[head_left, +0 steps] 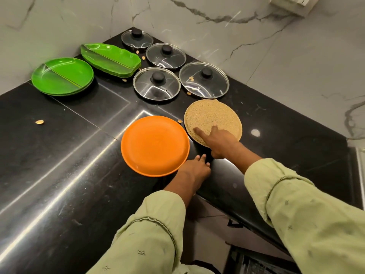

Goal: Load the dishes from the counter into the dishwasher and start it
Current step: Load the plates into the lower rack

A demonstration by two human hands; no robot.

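Observation:
An orange plate (155, 145) lies flat on the black counter (59, 155) near its front edge. Just right of it is a speckled tan plate (209, 115). My right hand (219, 141) holds that plate's near edge, with thumb and forefinger on top and the other fingers curled below the rim. My left hand (197, 167) rests with fairly straight fingers at the orange plate's near-right rim, holding nothing. Both sleeves are pale green.
Several glass lids with black knobs (157, 86) lie behind the two plates. A stack of round green plates (63, 76) and a stack of leaf-shaped green plates (110, 58) sit at the back left. Small nuts are scattered about. Marble walls close the corner.

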